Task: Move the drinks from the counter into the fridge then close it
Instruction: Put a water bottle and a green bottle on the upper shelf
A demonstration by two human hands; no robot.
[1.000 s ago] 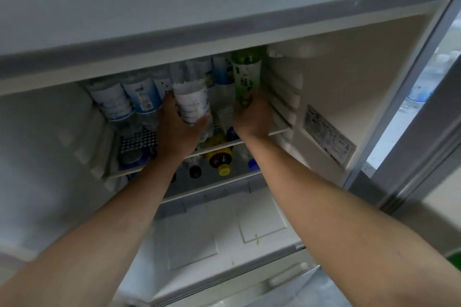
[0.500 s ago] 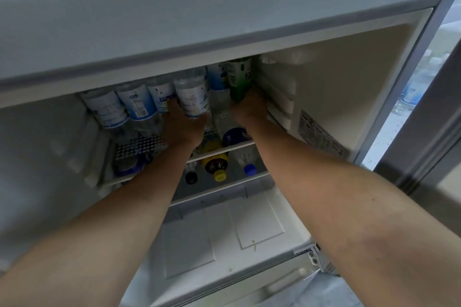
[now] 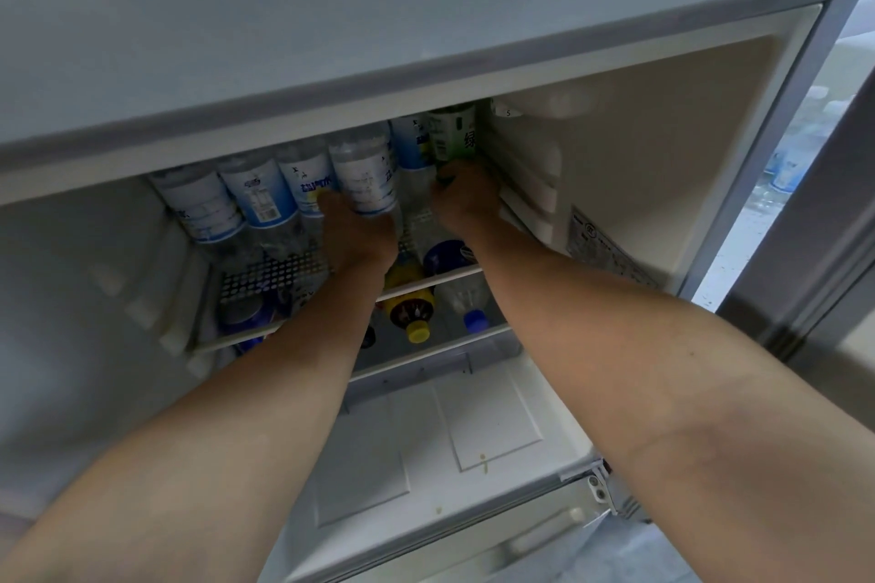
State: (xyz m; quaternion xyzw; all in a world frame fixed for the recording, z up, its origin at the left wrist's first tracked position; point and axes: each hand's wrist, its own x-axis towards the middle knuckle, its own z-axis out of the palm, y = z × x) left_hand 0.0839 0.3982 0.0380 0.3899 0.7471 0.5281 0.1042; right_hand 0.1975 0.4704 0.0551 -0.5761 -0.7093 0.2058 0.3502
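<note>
Fingers of left hand (image 3: pixel 360 234): curled round clear water bottle (image 3: pixel 364 173), upright on upper wire shelf (image 3: pixel 274 275), mid-row. Fingers of right hand (image 3: pixel 466 204): gripping green bottle (image 3: pixel 452 135) at shelf's right end, against fridge (image 3: pixel 639 147) wall. Further labelled bottles (image 3: pixel 255 196) stand toward left end. Yellow-capped bottle (image 3: pixel 411 312) lies on shelf below.

Person, head-camera view: two bare forearms (image 3: pixel 293 398) entered from the lower corners, no sleeves, watch, bracelet or rings visible. Left hand (image 3: pixel 357 232) and right hand (image 3: pixel 466 204) were ungloved, seen from the back; fingertips were hidden from view.
</note>
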